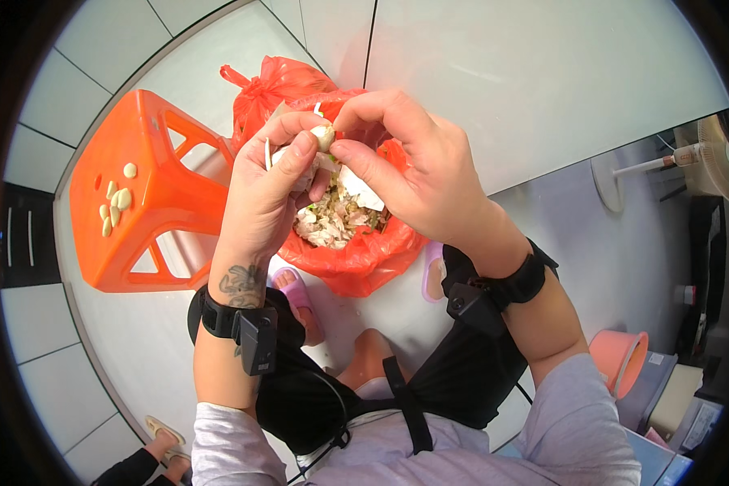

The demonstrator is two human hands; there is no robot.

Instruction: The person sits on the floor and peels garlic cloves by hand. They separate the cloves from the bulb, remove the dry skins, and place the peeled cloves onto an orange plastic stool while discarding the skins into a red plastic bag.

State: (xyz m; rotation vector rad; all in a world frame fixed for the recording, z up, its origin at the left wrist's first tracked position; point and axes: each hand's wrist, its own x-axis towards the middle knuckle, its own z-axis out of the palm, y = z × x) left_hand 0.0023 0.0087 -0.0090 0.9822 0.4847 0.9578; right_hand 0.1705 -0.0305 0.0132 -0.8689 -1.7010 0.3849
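Note:
My left hand (279, 164) grips a garlic clove (322, 137) between thumb and index finger, with pale papery skin and a thin white stalk tucked in its palm. My right hand (401, 158) has thumb and index fingertip at the clove's right side; whether they pinch it is unclear. Both hands are above a bin lined with a red plastic bag (364, 261). Inside it lie garlic skins (331, 222), other food scraps and a white crumpled piece (359, 188). At the left, several peeled garlic cloves (124, 198) rest on an orange plastic stool (106, 255).
A knotted red plastic bag (279, 85) stands behind the bin. At the right are a white fan (698, 155), a pink bucket (619, 364) and storage boxes (674, 395). Another person's feet (167, 443) show at the lower left. A pale panel (522, 79) borders the space ahead.

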